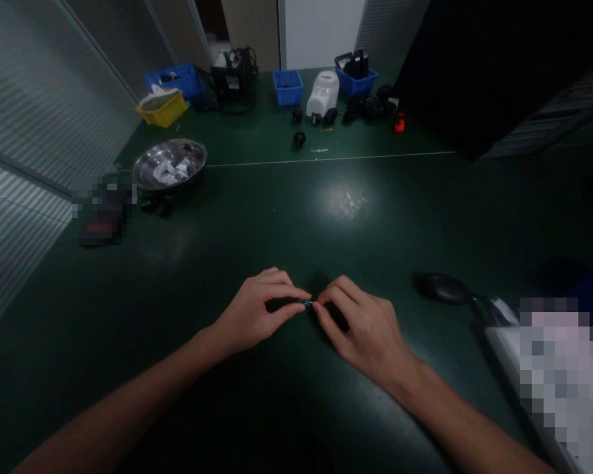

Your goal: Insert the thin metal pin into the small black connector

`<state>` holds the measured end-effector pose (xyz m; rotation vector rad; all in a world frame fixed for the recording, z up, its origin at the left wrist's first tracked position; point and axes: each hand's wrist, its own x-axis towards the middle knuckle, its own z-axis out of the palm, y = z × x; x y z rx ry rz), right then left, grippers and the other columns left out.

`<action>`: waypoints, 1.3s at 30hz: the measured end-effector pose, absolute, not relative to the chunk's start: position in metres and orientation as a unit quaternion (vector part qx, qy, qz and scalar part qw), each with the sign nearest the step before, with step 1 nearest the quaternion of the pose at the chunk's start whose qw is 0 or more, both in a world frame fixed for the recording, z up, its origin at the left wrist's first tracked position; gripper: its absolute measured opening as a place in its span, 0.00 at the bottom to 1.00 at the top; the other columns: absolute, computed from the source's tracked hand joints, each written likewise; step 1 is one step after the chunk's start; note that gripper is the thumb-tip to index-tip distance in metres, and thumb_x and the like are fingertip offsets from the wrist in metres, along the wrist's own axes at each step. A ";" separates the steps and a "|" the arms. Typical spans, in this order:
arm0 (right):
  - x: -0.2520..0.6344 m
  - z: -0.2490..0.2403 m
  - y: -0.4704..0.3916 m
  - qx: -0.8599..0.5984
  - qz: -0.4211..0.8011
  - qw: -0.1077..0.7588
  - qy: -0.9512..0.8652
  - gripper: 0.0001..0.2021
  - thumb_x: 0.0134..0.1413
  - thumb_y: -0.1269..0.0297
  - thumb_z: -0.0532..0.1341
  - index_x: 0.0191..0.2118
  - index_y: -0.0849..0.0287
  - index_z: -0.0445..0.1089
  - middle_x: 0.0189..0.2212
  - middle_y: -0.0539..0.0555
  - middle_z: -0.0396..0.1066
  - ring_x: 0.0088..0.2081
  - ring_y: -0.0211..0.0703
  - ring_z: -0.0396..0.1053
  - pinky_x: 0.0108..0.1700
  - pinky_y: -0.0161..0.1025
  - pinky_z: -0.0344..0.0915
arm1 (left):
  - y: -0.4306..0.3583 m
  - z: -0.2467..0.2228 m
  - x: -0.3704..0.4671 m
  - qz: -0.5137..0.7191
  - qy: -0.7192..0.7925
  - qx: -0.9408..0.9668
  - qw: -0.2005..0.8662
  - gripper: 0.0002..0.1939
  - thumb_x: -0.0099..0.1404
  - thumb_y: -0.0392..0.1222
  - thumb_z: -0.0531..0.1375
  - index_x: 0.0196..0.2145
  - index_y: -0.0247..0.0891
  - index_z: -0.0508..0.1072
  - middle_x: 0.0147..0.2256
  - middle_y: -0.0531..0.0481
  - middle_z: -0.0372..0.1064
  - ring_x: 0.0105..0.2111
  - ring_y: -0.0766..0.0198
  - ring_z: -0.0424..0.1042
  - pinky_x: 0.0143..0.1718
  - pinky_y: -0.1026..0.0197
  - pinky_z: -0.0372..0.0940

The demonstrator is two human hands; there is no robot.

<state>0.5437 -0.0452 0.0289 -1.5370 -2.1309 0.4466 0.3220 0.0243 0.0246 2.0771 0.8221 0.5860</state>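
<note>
A tiny green piece [307, 303] with a bright spot shows between my two hands, just above the green tabletop [257, 230]; it is too small to name. The thumb and forefinger of my left hand [257, 306] are closed on it. My right hand [366, 322] comes to its other side in a pinch, fingertips right beside the piece. Whatever those right fingertips hold is hidden or too small to make out. Both forearms reach in from the bottom edge.
A metal bowl [138, 174] with white pieces stands at left. Along the back are a yellow bin [163, 115], blue bins [287, 95], a white vented housing [323, 94] and small black parts [299, 139]. A black computer mouse [443, 288] lies at right.
</note>
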 end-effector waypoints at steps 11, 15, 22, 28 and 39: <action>0.549 0.023 -0.043 -0.541 0.160 0.225 -0.795 0.10 0.73 0.61 0.54 0.42 0.57 0.69 0.37 0.51 0.70 0.31 0.36 0.67 0.29 0.36 0.55 | 0.018 0.017 0.322 0.292 0.307 0.826 0.372 0.12 0.69 0.38 0.65 0.49 0.43 0.82 0.40 0.48 0.80 0.39 0.61 0.76 0.42 0.57 0.70; 0.549 0.025 -0.043 -0.537 0.180 0.225 -0.793 0.09 0.73 0.61 0.53 0.42 0.57 0.68 0.38 0.51 0.70 0.31 0.37 0.68 0.30 0.36 0.56 | 0.016 0.018 0.323 0.298 0.310 0.819 0.378 0.11 0.68 0.37 0.65 0.48 0.43 0.82 0.41 0.49 0.81 0.40 0.61 0.78 0.42 0.58 0.73; 0.545 0.029 -0.045 -0.545 0.191 0.234 -0.782 0.09 0.73 0.60 0.54 0.42 0.57 0.68 0.38 0.51 0.70 0.32 0.37 0.69 0.31 0.37 0.56 | 0.016 0.023 0.325 0.310 0.320 0.797 0.407 0.09 0.67 0.37 0.66 0.44 0.43 0.84 0.41 0.49 0.82 0.41 0.60 0.79 0.44 0.57 0.75; 0.545 0.030 -0.044 -0.552 0.184 0.211 -0.785 0.10 0.72 0.60 0.54 0.41 0.57 0.69 0.37 0.52 0.71 0.31 0.37 0.69 0.31 0.36 0.57 | 0.020 0.029 0.321 0.289 0.373 0.760 0.447 0.07 0.69 0.40 0.64 0.42 0.43 0.84 0.43 0.47 0.79 0.42 0.61 0.77 0.44 0.59 0.72; 0.543 0.028 -0.045 -0.552 0.174 0.233 -0.781 0.09 0.72 0.61 0.55 0.41 0.57 0.70 0.38 0.52 0.71 0.33 0.37 0.70 0.31 0.37 0.58 | 0.038 0.020 0.322 0.247 0.358 0.840 0.325 0.10 0.73 0.39 0.59 0.45 0.42 0.81 0.40 0.47 0.76 0.43 0.59 0.72 0.44 0.56 0.68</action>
